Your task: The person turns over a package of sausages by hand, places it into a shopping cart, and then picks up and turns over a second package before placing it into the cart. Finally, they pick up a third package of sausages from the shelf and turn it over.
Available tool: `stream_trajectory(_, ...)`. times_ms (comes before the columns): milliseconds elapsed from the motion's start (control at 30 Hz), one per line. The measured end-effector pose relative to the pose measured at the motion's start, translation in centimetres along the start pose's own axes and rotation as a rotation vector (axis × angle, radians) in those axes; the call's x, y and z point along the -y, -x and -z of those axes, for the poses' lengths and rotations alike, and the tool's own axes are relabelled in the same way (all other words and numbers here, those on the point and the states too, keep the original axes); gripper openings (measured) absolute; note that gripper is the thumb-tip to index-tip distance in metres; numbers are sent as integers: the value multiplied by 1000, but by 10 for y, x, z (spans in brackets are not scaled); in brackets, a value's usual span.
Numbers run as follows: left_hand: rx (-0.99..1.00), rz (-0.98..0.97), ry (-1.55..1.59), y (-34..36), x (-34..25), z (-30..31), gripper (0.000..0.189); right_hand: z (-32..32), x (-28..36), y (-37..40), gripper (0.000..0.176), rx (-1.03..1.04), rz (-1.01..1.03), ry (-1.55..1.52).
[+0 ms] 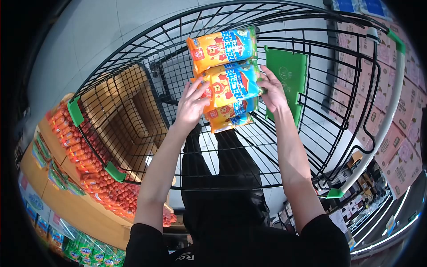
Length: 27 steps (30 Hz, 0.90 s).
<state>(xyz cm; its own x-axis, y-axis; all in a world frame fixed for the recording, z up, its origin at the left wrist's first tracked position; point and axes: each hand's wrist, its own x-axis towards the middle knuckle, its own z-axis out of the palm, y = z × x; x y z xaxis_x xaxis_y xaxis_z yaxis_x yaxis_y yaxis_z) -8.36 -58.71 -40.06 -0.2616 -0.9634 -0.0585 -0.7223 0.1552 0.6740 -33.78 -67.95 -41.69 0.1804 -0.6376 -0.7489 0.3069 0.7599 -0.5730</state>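
Note:
Inside the shopping cart (pixel 327 66), several orange-and-blue plastic snack packs lie in an overlapping row. My left hand (pixel 192 104) has its fingers curled over the orange left end of the middle snack pack (pixel 229 89). At the blue right end of that same pack, my right hand (pixel 272 91) grips the edge with thumb and fingers. Another snack pack (pixel 222 48) lies just beyond, touching it. Nearer to me, more packs (pixel 231 120) show partly from underneath. Part of each hand's grip is hidden behind the packaging.
A green plastic panel (pixel 287 80) sits in the cart, right of the packs. The cart's grey handle (pixel 391 107) curves along the right. Pink printed cartons (pixel 400 147) are stacked beyond it. To the left, red-orange netted packs (pixel 93 164) line a wooden display (pixel 109 229).

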Motion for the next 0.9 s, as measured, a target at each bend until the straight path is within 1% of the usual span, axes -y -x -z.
stream_trajectory(67,6,-6,-10,3,6,-11,8,2,-8,-7,54,10,17,117)
stream_trajectory(100,-3,-8,-32,5,6,-15,8,-4,-8,-7,53,-29,24,176)
stream_trajectory(200,-37,-3,-91,4,7,-23,7,-2,-16,-18,49,-102,115,228)
stream_trajectory(233,-52,8,-100,3,6,-23,6,0,-16,-21,46,-139,106,234)
stream_trajectory(333,-65,29,-125,-2,5,-23,6,-2,-13,-23,44,-157,128,308)
stream_trajectory(467,-123,49,-261,-6,5,-27,4,3,-20,-29,42,-168,212,268)
stream_trajectory(533,-122,65,-296,-6,8,-32,7,-4,-23,-27,41,-195,263,280)
stream_trajectory(567,-121,73,-313,-4,9,-34,8,-7,-24,-24,41,-208,233,355)
stream_trajectory(633,-163,131,-252,-1,6,-42,13,-27,-12,-11,40,-231,174,502)
stream_trajectory(667,-186,159,-223,1,5,-43,16,-18,-27,-16,42,-267,518,969)
stream_trajectory(700,-113,208,-303,5,3,-41,29,-23,-31,-11,47,-270,592,1169)
stream_trajectory(733,-151,342,-181,9,0,-42,32,-32,-38,-2,52,-272,666,1371)
stream_trajectory(800,-224,603,72,13,-8,-47,38,-48,-52,13,61,-215,637,1490)
stream_trajectory(833,-150,717,281,10,-18,-38,40,-51,-61,18,63,-160,609,1499)
stream_trajectory(900,-166,644,326,13,-20,-50,41,-54,-75,19,64,-149,559,1629)
